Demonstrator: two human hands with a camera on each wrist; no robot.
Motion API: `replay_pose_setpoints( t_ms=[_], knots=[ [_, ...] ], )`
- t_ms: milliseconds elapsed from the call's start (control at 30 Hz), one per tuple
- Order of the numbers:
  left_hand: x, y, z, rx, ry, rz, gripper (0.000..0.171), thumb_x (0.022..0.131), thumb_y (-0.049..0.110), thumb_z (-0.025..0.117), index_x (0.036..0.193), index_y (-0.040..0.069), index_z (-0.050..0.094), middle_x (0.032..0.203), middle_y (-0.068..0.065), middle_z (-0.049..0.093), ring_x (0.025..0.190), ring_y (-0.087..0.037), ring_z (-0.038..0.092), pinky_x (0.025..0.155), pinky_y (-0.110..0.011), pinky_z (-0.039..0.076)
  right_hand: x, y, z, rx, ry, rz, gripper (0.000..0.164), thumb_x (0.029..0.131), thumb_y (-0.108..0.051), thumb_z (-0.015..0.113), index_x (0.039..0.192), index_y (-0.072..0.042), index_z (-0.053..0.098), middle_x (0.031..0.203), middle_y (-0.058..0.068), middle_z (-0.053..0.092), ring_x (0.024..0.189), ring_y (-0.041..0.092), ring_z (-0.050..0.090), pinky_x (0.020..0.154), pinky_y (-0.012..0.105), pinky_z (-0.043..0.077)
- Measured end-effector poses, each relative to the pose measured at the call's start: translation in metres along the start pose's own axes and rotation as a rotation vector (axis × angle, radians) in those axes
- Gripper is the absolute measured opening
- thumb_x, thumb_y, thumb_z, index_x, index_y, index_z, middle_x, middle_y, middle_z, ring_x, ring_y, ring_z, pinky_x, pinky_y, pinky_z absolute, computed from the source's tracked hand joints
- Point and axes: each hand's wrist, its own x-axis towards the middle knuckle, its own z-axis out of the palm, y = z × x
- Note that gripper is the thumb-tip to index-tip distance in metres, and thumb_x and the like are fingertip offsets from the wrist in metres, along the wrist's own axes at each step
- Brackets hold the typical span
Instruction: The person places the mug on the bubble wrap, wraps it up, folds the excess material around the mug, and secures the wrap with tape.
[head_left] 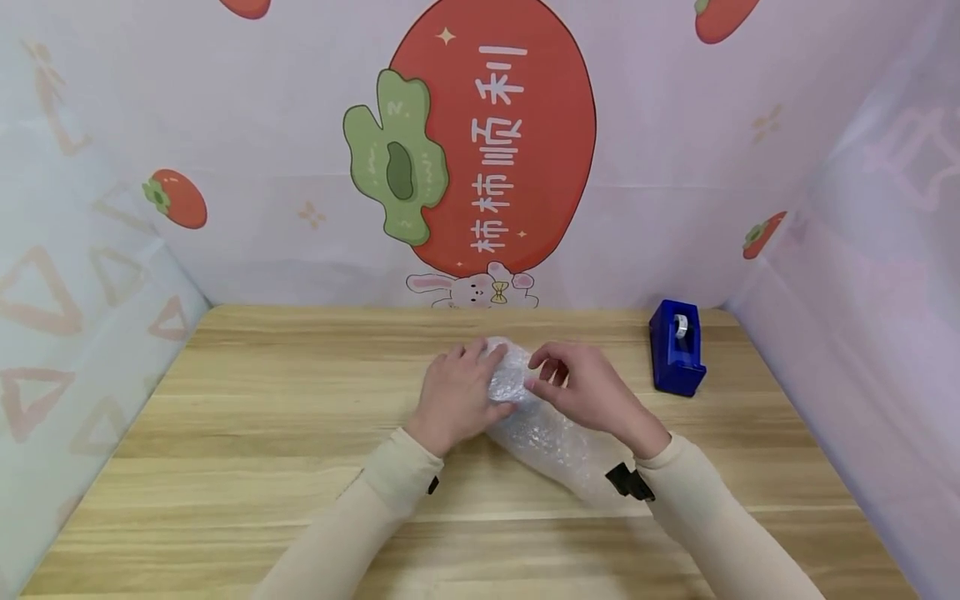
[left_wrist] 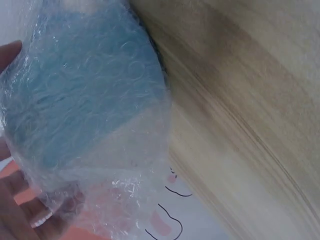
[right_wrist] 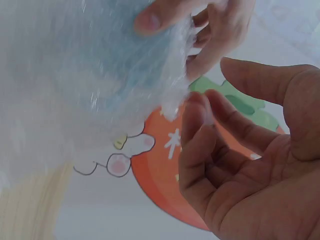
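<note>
A long bundle of clear bubble wrap (head_left: 540, 433) lies slantwise on the wooden table. Something pale blue (left_wrist: 90, 75) shows through its layers in the left wrist view; its kind is hidden by the wrap. My left hand (head_left: 459, 396) grips the far end of the bundle. In the right wrist view the left thumb (right_wrist: 150, 21) presses on one face, with the fingers round the other side. My right hand (head_left: 581, 387) is over the bundle's right side, fingers bent and thumb apart from them. Its fingertips (right_wrist: 196, 107) are right at the wrap's edge, with nothing pinched.
A blue tape dispenser (head_left: 673, 358) with a small roll of tape (head_left: 681, 326) stands at the back right of the table (head_left: 300, 400). Behind the table hangs a printed cloth (head_left: 637, 167) with a large red persimmon, and cloth walls rise on both sides.
</note>
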Motion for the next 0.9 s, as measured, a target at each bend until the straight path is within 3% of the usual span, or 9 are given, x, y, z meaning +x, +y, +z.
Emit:
replay_pose_setpoints(
  t_ms=[200,433,667,900],
  knots=[
    [-0.008,0.016,0.005,0.110,0.075,-0.061,0.085,0.082,0.067,0.070,0.142,0.008,0.056,0.120,-0.014,0.061,0.097,-0.033,0.062,0.077,-0.044,0.057,-0.012,-0.008,0.010,-0.117,0.074,0.029,0.016,0.086,-0.014,0.082,0.097,-0.007,0.073,0.085,0.004,0.061,0.064,0.010,0.055,0.059,0.029,0.049],
    [-0.011,0.028,0.008,0.159,0.133,-0.149,0.089,0.082,0.069,0.069,0.142,0.005,0.057,0.119,-0.018,0.063,0.093,-0.033,0.064,0.067,-0.040,0.058,-0.013,-0.003,0.022,-0.136,0.139,0.047,0.020,0.085,-0.017,0.083,0.098,-0.004,0.075,0.090,0.008,0.059,0.073,0.021,0.060,0.062,0.032,0.049],
    [-0.013,0.035,0.010,0.131,0.158,-0.206,0.088,0.081,0.069,0.070,0.144,0.009,0.057,0.117,-0.020,0.064,0.091,-0.035,0.065,0.065,-0.040,0.059,-0.006,0.005,0.028,-0.113,0.146,0.071,0.021,0.085,-0.021,0.084,0.096,-0.004,0.077,0.091,0.006,0.062,0.070,0.018,0.054,0.060,0.030,0.045],
    [-0.015,0.031,0.010,0.093,0.116,-0.216,0.090,0.082,0.074,0.066,0.149,0.016,0.052,0.119,-0.015,0.060,0.095,-0.034,0.058,0.075,-0.041,0.055,0.000,0.009,0.033,-0.041,0.152,0.098,0.016,0.081,-0.014,0.087,0.092,-0.005,0.078,0.091,0.005,0.063,0.072,0.015,0.058,0.062,0.031,0.051]
  ],
)
